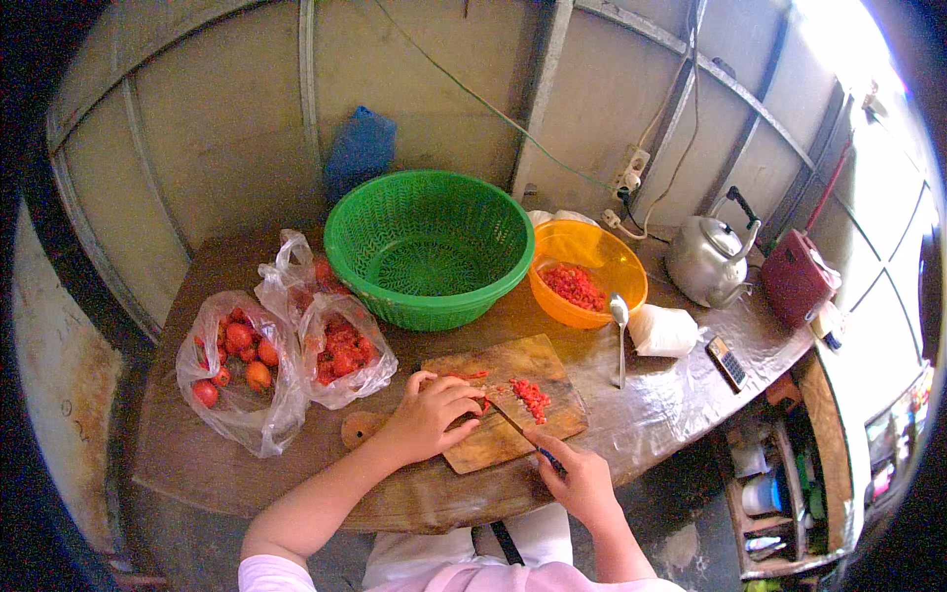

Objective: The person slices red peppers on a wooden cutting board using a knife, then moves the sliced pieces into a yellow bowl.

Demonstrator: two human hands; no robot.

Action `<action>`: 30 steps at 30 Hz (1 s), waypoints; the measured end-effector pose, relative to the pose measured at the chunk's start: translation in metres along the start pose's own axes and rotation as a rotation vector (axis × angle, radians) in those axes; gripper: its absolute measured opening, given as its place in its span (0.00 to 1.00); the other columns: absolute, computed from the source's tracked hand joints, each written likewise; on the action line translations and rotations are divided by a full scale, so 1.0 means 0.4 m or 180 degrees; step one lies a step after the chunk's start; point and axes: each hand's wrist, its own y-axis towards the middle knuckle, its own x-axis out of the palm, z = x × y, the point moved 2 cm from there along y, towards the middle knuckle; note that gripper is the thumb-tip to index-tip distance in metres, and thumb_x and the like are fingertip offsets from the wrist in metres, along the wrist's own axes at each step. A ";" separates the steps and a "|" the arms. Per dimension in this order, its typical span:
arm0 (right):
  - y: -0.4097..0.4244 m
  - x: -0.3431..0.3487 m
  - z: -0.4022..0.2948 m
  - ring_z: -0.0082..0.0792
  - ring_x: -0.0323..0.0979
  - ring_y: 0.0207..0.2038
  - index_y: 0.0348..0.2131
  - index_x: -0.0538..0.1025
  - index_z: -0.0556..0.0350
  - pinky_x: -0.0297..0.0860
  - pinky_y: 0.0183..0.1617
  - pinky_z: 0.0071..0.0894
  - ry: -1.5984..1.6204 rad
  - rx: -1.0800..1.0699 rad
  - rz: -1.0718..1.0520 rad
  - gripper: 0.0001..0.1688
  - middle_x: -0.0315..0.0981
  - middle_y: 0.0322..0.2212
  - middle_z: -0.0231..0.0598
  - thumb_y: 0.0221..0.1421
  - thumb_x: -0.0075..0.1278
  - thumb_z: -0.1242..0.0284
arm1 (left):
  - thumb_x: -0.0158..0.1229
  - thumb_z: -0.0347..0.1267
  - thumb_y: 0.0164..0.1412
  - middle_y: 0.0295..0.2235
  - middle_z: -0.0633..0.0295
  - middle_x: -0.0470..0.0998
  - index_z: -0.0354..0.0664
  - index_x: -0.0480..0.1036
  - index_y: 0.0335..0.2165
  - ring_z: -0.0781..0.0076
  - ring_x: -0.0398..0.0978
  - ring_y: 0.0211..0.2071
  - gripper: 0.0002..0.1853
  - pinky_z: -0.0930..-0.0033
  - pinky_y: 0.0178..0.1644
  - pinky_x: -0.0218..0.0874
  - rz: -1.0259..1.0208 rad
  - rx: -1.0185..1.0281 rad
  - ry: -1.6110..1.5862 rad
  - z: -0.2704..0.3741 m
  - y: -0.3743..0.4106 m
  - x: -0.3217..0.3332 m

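My right hand (pixel 581 473) grips a kitchen knife (pixel 510 420) by its dark handle, the blade slanting up and left over the wooden cutting board (pixel 547 362). My left hand (pixel 436 418) is bent over the board's left side. Its fingertips press on a red vegetable piece (pixel 485 404) beside the blade tip, mostly hidden by the fingers. Finely diced red pieces (pixel 530 399) lie right of the blade. A few red strips (pixel 467 375) rest behind my left fingers. Beyond the board, an orange plastic bowl (pixel 632 285) holds chopped red vegetable (pixel 573 287), with a metal spoon (pixel 620 333) leaning on its rim.
Clear plastic bags (pixel 274 425) of tomatoes (pixel 240 337) stand left, near a round brown object (pixel 361 428). A green plastic basket (pixel 429 314) stands behind. Rightward are a white bag (pixel 664 331), a calculator-like device (pixel 727 364), a kettle (pixel 703 263) and a dark red case (pixel 795 281).
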 end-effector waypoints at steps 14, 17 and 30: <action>0.019 -0.017 -0.006 0.58 0.78 0.30 0.58 0.73 0.29 0.73 0.34 0.53 -0.0234 0.0112 -0.0370 0.26 0.78 0.27 0.54 0.61 0.53 0.69 | 0.62 0.40 0.60 0.52 0.72 0.77 0.54 0.77 0.38 0.69 0.70 0.56 0.08 0.46 0.62 0.47 -0.0082 -0.0105 -0.0044 -0.009 -0.006 0.015; 0.020 -0.019 -0.001 0.58 0.77 0.29 0.58 0.73 0.30 0.72 0.34 0.54 -0.0354 0.0076 -0.0419 0.25 0.78 0.26 0.55 0.62 0.52 0.68 | 0.62 0.40 0.60 0.53 0.72 0.77 0.54 0.77 0.38 0.69 0.69 0.57 0.08 0.45 0.62 0.47 -0.0082 -0.0112 -0.0085 -0.010 -0.006 0.019; 0.006 -0.045 -0.020 0.60 0.77 0.32 0.55 0.75 0.32 0.72 0.35 0.53 -0.0251 0.0287 -0.0450 0.23 0.78 0.28 0.56 0.61 0.53 0.68 | 0.62 0.40 0.60 0.53 0.70 0.78 0.50 0.76 0.36 0.67 0.70 0.58 0.09 0.47 0.63 0.48 -0.0192 -0.0269 -0.0347 -0.008 0.001 -0.001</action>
